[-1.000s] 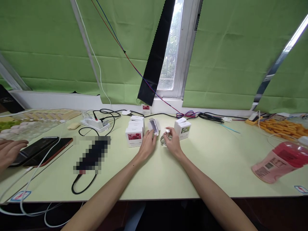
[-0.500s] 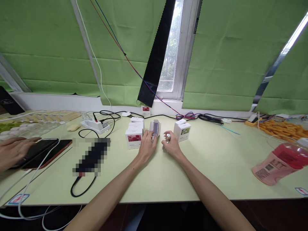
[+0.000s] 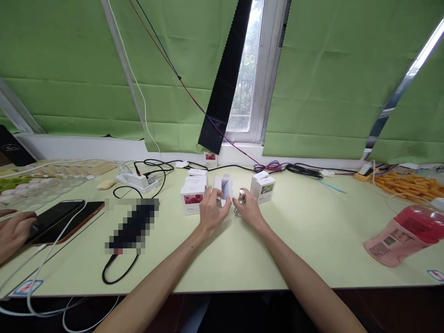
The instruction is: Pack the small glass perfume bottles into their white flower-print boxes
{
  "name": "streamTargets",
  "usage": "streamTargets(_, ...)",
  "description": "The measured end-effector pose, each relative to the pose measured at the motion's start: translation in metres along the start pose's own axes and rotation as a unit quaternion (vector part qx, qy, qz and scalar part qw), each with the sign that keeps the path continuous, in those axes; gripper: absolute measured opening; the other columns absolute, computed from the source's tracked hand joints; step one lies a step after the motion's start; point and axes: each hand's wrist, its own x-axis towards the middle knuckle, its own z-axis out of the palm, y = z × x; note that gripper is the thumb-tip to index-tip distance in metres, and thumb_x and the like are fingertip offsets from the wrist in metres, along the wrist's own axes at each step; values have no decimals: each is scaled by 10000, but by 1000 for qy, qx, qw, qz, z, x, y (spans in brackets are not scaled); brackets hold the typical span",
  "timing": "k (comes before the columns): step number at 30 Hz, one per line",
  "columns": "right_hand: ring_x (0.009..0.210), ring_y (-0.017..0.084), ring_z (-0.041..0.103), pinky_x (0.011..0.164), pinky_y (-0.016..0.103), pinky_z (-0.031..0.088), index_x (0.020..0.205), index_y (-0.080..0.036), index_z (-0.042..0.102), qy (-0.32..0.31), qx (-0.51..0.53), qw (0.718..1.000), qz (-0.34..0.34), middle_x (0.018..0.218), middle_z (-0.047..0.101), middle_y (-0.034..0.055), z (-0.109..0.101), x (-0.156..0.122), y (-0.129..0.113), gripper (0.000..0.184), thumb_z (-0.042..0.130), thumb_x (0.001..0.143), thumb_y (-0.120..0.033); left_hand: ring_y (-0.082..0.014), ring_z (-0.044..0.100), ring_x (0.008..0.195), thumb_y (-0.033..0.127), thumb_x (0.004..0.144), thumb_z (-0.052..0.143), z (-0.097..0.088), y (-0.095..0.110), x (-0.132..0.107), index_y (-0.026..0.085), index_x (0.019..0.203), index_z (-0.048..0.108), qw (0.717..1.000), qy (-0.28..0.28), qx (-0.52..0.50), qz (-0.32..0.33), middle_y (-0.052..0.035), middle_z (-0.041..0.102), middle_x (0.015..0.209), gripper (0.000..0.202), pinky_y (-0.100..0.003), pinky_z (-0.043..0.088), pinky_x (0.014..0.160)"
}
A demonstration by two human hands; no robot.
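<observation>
My left hand point(image 3: 211, 211) is closed around a small open white box point(image 3: 223, 186), holding it upright just above the pale green table point(image 3: 298, 240). My right hand point(image 3: 248, 210) pinches a small clear glass bottle with a silver cap point(image 3: 240, 200) right beside the box's open side. A white box with a red picture point(image 3: 192, 197) stands just left of my left hand, with more white boxes point(image 3: 196, 178) stacked behind it. Another white box with a green picture point(image 3: 263, 187) stands to the right of my right hand.
Another person's hand point(image 3: 13, 230) rests at the left edge by two phones point(image 3: 62, 216). A power strip point(image 3: 137, 179) with cables, a black cable loop point(image 3: 116, 270), a pink bottle lying on its side point(image 3: 404, 233) and orange snacks point(image 3: 409, 184) also sit on the table.
My left hand has turned the open box upright and raised it slightly. My right hand has brought the bottle closer to the box. The other person's hand has drawn back to the left.
</observation>
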Motion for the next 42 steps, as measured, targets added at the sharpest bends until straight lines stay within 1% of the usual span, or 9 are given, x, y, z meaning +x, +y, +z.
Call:
streamTargets(5,759,199,592,738,320,473,1041,-189,624,-5,-3,1000,8,821,625,24,-4,0,-6,311,573,804,-384,-157,543,697,247,870,601,0,3,-1,236,808,449,997,20,-40,56,5,529,745,164,-305,458,661)
streamTargets(10,740,190,600,731,308,467,1110,-174,636,-15,-26,999,15,848,652,37,-7,-1,-12,343,536,836,-354,-123,516,645,147,832,624,-3,10,1,220,820,467,989,67,-92,98,30,509,720,174,-255,431,576)
streamTargets(15,772,202,624,766,315,481,1262,-149,594,-14,-28,999,26,873,677,51,-6,-1,-12,456,552,852,-345,-96,490,593,142,836,626,-6,15,3,215,766,454,987,71,-129,61,40,487,693,200,-211,411,501)
streamTargets(17,805,207,631,778,316,480,1272,-152,582,-7,-22,999,23,886,678,52,-5,-1,-11,460,544,851,-333,-88,472,570,167,841,642,-6,16,2,215,741,441,988,69,-133,45,45,470,680,229,-205,414,494)
streamTargets(21,746,197,588,710,305,445,1074,-193,612,-10,-25,1000,6,818,627,17,-6,-2,-9,289,497,858,-347,-79,443,545,236,852,668,-6,15,2,214,722,427,990,46,-136,14,49,459,684,275,-209,414,491)
streamTargets(27,689,176,539,660,284,396,855,-233,524,-34,-28,999,12,754,596,-17,-7,-4,-7,108,530,830,-338,-90,445,556,324,847,680,-4,12,4,219,705,417,988,20,-145,-42,48,451,685,317,-235,417,511)
streamTargets(34,658,168,518,631,274,365,780,-237,479,-58,-36,998,11,717,594,-16,-7,-4,-7,138,556,829,-339,-95,427,560,354,837,690,-4,8,5,225,715,387,987,-1,-140,-79,49,436,701,351,-253,397,528)
streamTargets(37,636,165,503,615,272,354,762,-238,465,-55,-45,997,6,689,578,-20,-8,-5,-10,151,564,826,-332,-97,427,558,352,841,680,-4,7,6,229,724,371,988,-12,-131,-81,47,432,708,353,-258,392,532)
streamTargets(42,625,166,502,607,275,347,753,-233,482,-36,-58,998,5,681,583,-14,-9,-6,-14,140,586,801,-313,-100,476,557,363,859,644,-4,4,6,231,819,423,985,-51,-134,-98,32,495,783,260,-268,419,543)
